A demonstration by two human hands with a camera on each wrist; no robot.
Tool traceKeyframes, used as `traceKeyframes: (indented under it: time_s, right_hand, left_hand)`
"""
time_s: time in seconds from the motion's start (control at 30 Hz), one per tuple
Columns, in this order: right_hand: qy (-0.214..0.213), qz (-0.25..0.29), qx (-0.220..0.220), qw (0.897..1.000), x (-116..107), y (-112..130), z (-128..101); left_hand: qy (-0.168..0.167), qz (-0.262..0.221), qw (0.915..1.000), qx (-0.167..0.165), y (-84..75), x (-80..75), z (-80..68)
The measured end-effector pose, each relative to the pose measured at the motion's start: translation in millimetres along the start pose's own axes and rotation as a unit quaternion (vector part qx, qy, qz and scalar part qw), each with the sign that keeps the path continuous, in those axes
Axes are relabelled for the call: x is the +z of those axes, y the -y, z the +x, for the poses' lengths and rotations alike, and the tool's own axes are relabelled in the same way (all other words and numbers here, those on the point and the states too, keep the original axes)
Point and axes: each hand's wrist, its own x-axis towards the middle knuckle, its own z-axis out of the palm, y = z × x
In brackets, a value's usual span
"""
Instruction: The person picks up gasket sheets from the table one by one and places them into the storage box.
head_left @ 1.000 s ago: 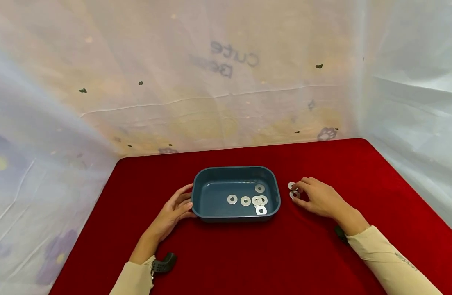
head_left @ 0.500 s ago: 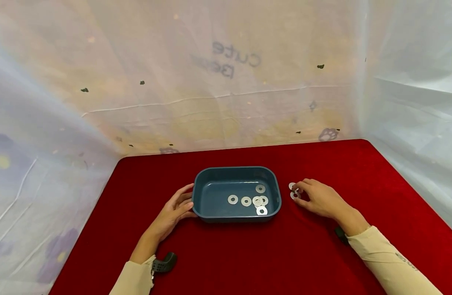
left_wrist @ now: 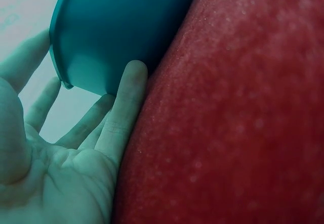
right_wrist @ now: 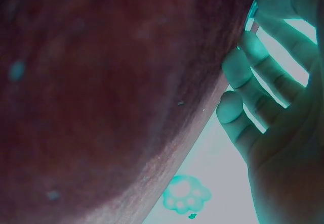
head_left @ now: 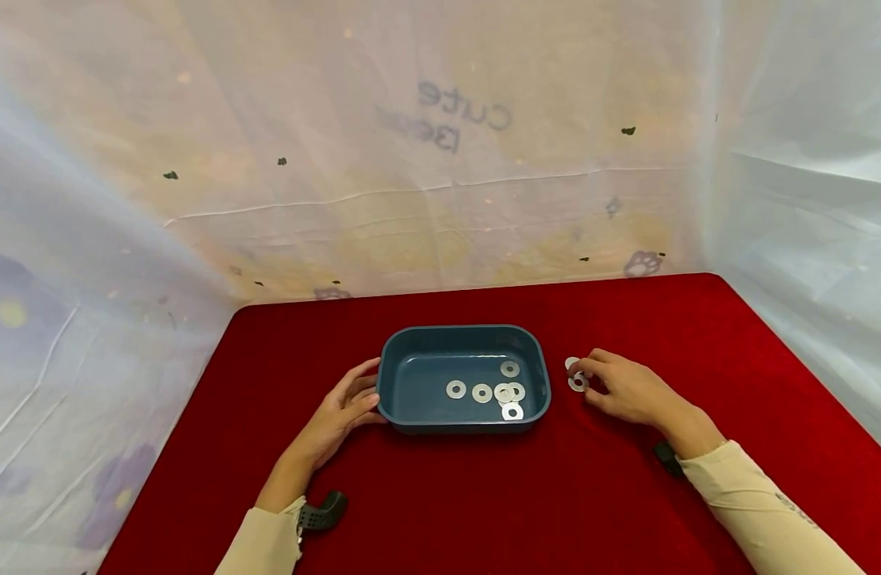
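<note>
A blue-grey tray (head_left: 462,329) sits mid-table on the red cloth (head_left: 483,495) and holds several flat metal washers (head_left: 482,392). My left hand (head_left: 343,403) rests with straight fingers against the tray's left end; the left wrist view shows those fingers (left_wrist: 124,113) touching the tray wall (left_wrist: 116,27). Just right of the tray, my right hand (head_left: 582,375) curls its fingertips down onto a washer (head_left: 577,383) lying on the cloth and pinches it. A second loose washer (head_left: 571,363) lies just beyond. The right wrist view shows only curled fingers (right_wrist: 243,62) above the cloth.
A pale plastic sheet (head_left: 440,160) with faint print walls in the table at the back and both sides. A black wrist strap (head_left: 323,511) shows at my left cuff. The cloth's far edge runs close behind the tray.
Both hands stay almost where they were. The right fingertips have shifted slightly over the loose washers; the view has drifted a little.
</note>
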Motion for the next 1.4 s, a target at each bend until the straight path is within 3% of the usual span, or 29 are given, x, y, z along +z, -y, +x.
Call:
traceKeyframes:
  time_s: [0.63,1.4]
  right_hand:
    - [0.012,0.037,0.010,0.999,-1.1,-4.7,4.2]
    - [0.011,-0.007,0.009,1.000,-5.0,-8.7,-1.8]
  left_hand:
    - [0.002,-0.002,1.0000,0.004,1.0,-0.5,0.2]
    - [-0.006,0.000,1.0000,-0.004,0.7,0.6,0.3]
